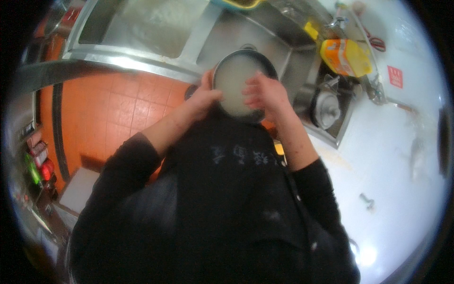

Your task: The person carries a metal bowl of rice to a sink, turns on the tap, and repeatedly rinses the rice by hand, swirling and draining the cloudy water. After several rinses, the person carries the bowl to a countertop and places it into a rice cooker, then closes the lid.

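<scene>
In front of my body is a round dark-rimmed pot (234, 65) with cloudy whitish liquid (232, 87) inside. My left hand (209, 90) grips its left side, the thumb lying over the rim. Reaching across from the right, my right hand (266, 93) hangs over the liquid with loosely curled, slightly parted fingers. I see nothing held in it. Blur hides whether its fingertips touch the liquid. Beyond the pot lies a stainless steel sink basin (230, 33), partly covered by it.
A second steel basin (149, 28) lies to the left. On the right are a yellow and orange package (344, 56), a pot with a pale lid (327, 110), and red-handled scissors (377, 44) by the white wall. Orange tiles (131, 103) cover the floor.
</scene>
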A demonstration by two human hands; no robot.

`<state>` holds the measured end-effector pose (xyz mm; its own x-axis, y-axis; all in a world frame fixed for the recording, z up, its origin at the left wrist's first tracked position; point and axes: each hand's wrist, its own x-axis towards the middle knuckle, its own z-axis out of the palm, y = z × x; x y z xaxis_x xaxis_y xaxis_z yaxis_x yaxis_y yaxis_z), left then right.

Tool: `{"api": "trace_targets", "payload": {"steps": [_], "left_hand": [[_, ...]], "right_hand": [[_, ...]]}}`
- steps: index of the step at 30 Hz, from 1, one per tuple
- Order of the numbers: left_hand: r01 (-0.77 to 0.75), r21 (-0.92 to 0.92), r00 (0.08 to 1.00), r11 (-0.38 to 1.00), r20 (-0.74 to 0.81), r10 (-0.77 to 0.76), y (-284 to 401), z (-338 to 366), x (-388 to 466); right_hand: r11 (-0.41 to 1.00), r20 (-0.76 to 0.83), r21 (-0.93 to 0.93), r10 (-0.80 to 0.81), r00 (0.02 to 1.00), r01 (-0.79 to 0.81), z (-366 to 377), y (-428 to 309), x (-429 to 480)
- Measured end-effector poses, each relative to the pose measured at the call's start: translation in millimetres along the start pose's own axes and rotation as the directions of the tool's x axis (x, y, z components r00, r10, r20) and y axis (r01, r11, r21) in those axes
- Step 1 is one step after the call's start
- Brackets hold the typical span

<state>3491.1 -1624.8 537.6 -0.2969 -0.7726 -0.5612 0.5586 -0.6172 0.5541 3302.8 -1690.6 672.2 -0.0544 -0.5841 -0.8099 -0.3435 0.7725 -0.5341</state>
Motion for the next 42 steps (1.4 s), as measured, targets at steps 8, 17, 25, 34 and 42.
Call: {"api": "trace_targets", "payload": {"steps": [8, 17, 25, 34, 42], "left_hand": [[0.014, -0.032, 1.000, 0.999, 0.026, -0.013, -6, -6, 4], [0.010, -0.051, 0.998, 0.999, 0.063, -0.006, -3, -6, -1], [0.040, -0.015, 0.999, 0.999, 0.028, -0.040, -2, -5, -3], [0.035, -0.010, 0.999, 0.999, 0.038, -0.035, -1, -6, -6], [0.033, -0.041, 0.998, 0.999, 0.053, -0.031, 1, -3, -7]], "right_hand": [[0.947, -0.186, -0.299, -0.180, 0.966, 0.119, -5, 3, 13], [0.738, 0.010, -0.568, -0.436, 0.900, 0.364, 2, 30, 29], [0.936, 0.251, 0.327, 0.048, 0.967, -0.131, 17, 33, 28], [0.904, 0.310, 0.388, 0.053, 0.949, -0.177, 25, 44, 42], [0.909, 0.306, 0.365, 0.088, 0.948, -0.202, 26, 41, 42]]}}
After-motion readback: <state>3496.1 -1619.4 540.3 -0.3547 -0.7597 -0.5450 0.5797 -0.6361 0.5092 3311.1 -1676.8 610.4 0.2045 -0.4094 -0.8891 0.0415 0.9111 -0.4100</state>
